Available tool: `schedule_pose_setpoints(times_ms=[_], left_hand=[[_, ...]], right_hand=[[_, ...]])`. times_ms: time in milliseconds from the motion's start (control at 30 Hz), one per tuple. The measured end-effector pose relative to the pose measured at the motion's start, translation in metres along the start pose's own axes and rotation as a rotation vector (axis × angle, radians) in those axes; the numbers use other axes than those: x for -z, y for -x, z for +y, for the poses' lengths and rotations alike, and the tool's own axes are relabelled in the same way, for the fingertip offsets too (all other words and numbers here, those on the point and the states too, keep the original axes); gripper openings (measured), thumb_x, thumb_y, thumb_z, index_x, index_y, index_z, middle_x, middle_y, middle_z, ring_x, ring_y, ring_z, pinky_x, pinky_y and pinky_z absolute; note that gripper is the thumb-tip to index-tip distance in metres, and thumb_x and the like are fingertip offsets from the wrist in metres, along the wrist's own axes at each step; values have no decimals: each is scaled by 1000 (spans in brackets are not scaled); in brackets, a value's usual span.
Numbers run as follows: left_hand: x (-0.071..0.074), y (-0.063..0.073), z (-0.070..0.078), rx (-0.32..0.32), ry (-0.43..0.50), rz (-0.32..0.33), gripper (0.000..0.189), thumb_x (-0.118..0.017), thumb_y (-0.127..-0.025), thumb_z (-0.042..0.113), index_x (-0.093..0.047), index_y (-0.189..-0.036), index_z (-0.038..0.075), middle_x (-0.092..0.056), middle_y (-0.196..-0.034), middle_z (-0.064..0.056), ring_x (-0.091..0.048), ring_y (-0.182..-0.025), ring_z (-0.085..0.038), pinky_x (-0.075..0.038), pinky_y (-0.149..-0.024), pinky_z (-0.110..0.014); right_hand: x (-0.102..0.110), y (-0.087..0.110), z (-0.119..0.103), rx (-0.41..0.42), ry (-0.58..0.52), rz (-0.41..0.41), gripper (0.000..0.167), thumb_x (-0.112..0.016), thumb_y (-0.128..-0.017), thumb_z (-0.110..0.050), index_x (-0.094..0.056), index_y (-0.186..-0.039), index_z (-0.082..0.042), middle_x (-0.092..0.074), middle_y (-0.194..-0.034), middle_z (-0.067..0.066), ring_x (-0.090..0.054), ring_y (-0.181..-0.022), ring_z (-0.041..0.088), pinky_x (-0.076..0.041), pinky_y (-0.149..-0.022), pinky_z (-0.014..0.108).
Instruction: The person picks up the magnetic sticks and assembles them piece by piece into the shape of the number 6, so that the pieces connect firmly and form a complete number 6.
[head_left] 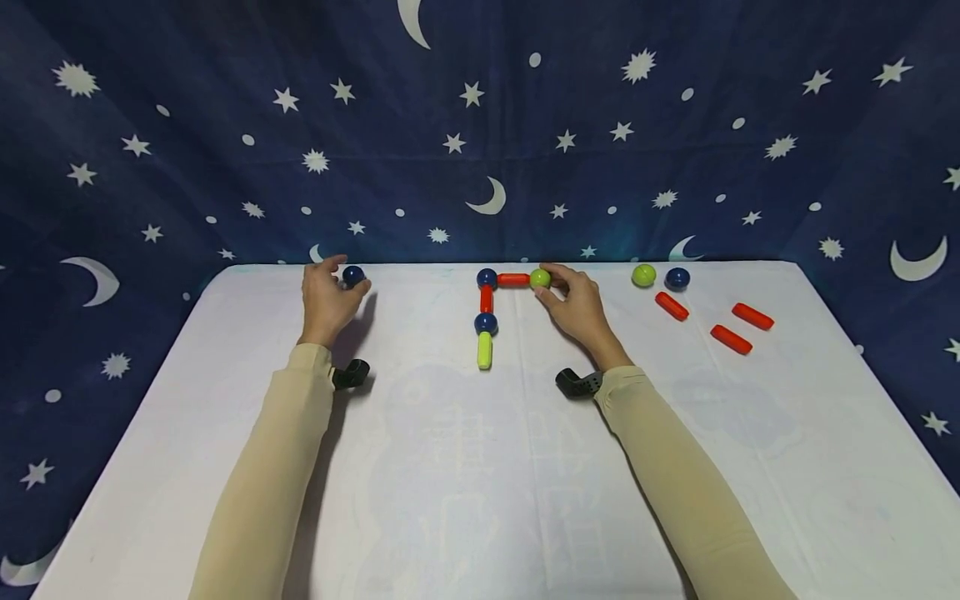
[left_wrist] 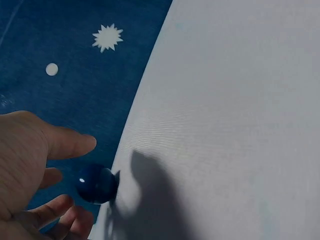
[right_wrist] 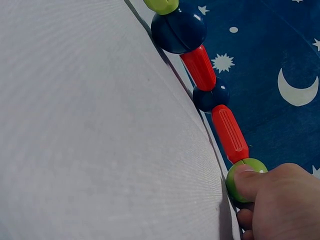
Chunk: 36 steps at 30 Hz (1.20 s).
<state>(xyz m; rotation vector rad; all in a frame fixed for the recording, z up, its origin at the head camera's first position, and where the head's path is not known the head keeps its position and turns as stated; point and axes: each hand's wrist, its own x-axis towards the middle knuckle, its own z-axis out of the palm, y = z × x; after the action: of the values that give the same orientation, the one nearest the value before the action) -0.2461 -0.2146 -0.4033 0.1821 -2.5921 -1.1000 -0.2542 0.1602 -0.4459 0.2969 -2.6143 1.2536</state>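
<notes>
My left hand is at the table's far left edge, thumb and fingers spread around a dark blue ball. The left wrist view shows gaps between the fingers and this ball. Near the middle, my right hand pinches a green ball with the thumb on top. That ball sits on the end of a red rod, whose other end meets a blue ball. From there a second red rod runs toward me to another blue ball, then a yellow-green rod.
Right of the right hand lie a loose green ball and a blue ball. Three loose red rods are near them, one just in front of the balls. A dark blue star-patterned cloth hangs behind the white table.
</notes>
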Motion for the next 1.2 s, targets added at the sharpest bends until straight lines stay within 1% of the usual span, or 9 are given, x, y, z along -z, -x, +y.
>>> schedule_pose_setpoints(times_ms=[200,433,533,700,867,967,1067,1200], left_hand=[[-5,-5,-1,61,15,-32,59,-72,-90,14,-52,-142,-7,-48,-132,-31,-47,-123,-45,-34,-106,-53],[-9,-8,-3,109,6,-61,56,-67,-94,13,-50,-143,-7,-49,-138,-31,-44,-133,-44,-33,-114,-51],[-9,-9,-5,123,2,-63,53,-65,-96,11,-50,-143,-8,-49,-139,-31,-44,-136,-43,-34,-114,-49],[-10,-10,-8,145,3,-58,49,-63,-98,11,-51,-142,-6,-50,-139,-30,-45,-135,-42,-38,-112,-48],[-11,-10,-9,145,-1,-47,47,-63,-98,11,-53,-141,-6,-51,-137,-30,-47,-132,-42,-40,-111,-48],[-11,-9,-9,134,9,-41,46,-63,-98,10,-54,-140,-6,-52,-135,-30,-48,-131,-42,-40,-110,-48],[-10,-7,-7,112,25,-40,46,-64,-98,8,-54,-140,-6,-53,-134,-29,-52,-126,-41,-43,-108,-48],[-10,-3,-4,66,54,-32,45,-65,-96,7,-56,-138,-7,-56,-131,-28,-60,-116,-39,-48,-101,-46]], right_hand=[[0,0,0,11,-4,8,42,-73,-95,-13,-63,-135,-4,-69,-115,18,-59,-106,31,-47,-92,46],[-1,1,-1,-6,-5,2,43,-72,-96,-14,-63,-137,-5,-68,-118,18,-59,-108,31,-48,-93,46],[-1,1,-1,-13,-4,0,43,-72,-96,-14,-62,-137,-5,-68,-118,18,-58,-108,31,-47,-93,46],[-1,0,0,-11,-1,-1,43,-72,-96,-15,-62,-137,-6,-68,-119,17,-58,-109,31,-48,-94,45],[-1,0,1,-6,1,1,43,-72,-96,-14,-63,-137,-5,-68,-119,18,-59,-109,31,-48,-94,46],[-1,0,1,-2,8,-2,43,-72,-96,-13,-63,-137,-4,-68,-118,18,-59,-107,31,-47,-92,45],[0,0,0,1,11,-3,43,-72,-95,-12,-63,-136,-4,-69,-116,18,-58,-104,30,-45,-90,44],[1,0,-1,5,5,-2,43,-73,-95,-12,-63,-136,-4,-69,-115,18,-58,-103,30,-44,-90,44]])
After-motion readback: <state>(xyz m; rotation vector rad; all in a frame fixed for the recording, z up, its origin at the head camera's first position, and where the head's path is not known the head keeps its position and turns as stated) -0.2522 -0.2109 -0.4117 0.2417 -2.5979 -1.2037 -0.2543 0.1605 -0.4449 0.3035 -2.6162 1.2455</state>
